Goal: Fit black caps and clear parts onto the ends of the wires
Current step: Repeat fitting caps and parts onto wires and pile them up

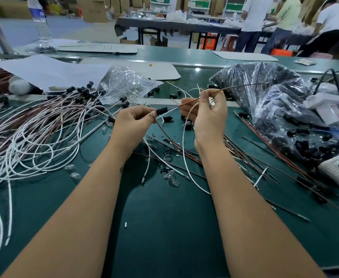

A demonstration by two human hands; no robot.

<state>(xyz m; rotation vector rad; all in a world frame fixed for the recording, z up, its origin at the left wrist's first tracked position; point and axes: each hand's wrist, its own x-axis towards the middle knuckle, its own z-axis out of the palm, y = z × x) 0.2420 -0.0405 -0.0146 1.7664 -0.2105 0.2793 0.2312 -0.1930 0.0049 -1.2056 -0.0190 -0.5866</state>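
The left hand point(133, 122) has its fingers curled round a black cap point(161, 111), a short ribbed cylinder whose long axis runs left to right, its open end turned toward the right hand point(208, 115). The right fingers pinch a thin brown wire point(186, 102) and a white wire point(184, 127) together; the brown one passes through the cap, and beyond the right fingers it runs on far and right, rising in a shallow arc over the bag of caps point(265, 93). Near the left fingers a short metal tip shows (too small to make out its shape). The white wire hangs from the right hand in a loose loop toward the near side.

Both hands hover above the green worktop point(164, 227), a smooth matt sheet. To the left lies a tangled heap of finished wires point(34, 129), white and brown, their capped ends pointing far. Small clear parts point(171, 177) lie scattered near the middle, glassy and rounded. Straight brown wires point(245, 155) lie on the right.
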